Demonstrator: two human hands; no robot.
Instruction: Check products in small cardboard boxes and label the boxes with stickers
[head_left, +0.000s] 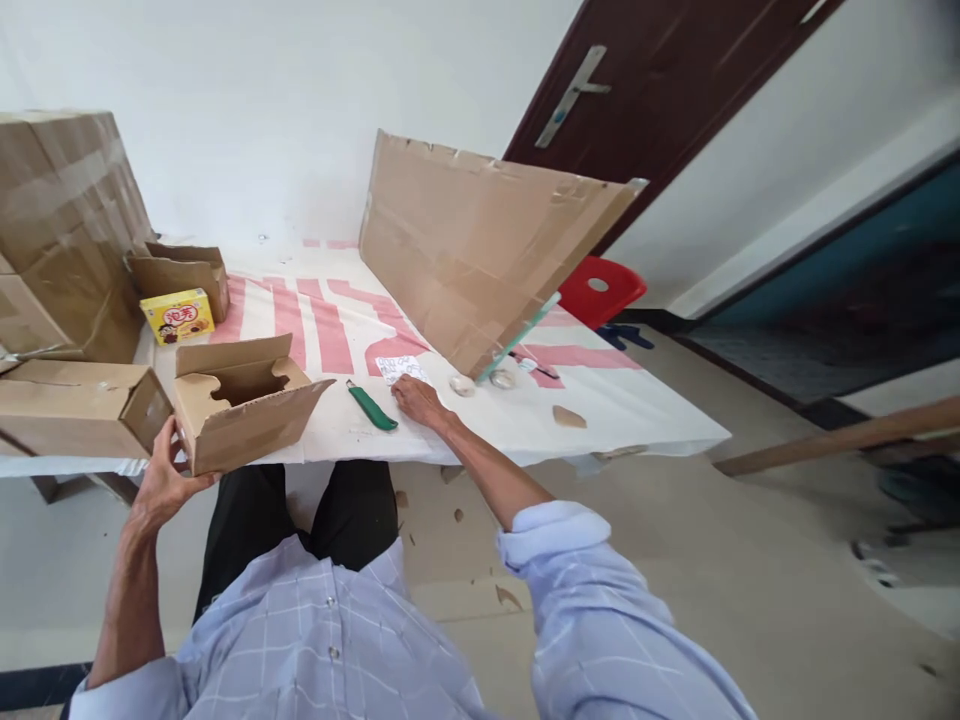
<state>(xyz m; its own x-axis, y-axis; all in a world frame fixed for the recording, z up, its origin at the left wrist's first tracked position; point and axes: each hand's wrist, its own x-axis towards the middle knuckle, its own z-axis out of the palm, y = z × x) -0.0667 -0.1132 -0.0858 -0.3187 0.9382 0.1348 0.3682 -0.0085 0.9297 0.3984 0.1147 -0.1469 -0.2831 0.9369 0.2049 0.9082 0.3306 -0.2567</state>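
At the table's near edge, my left hand (pixel 163 478) grips the lower left corner of an opened cardboard box (pixel 251 425), thumb along its base. The box's top flaps stand up and its inside is in shadow. Farther right, my right hand (pixel 418 400) has its fingers closed at the near edge of a white paper slip (pixel 399 368) with dark handwriting. The slip lies on the tabletop, partly covered by the fingers. Between the box and my right hand lies a green utility knife (pixel 372 408).
A large cardboard sheet (pixel 480 250) leans behind, with tape rolls (pixel 502 378) at its foot. Left are a yellow snack box (pixel 177 316), a small open carton (pixel 184 270), a closed carton (pixel 75 405) and stacked boxes (pixel 67 220). A red stool (pixel 600 290) stands beyond the table.
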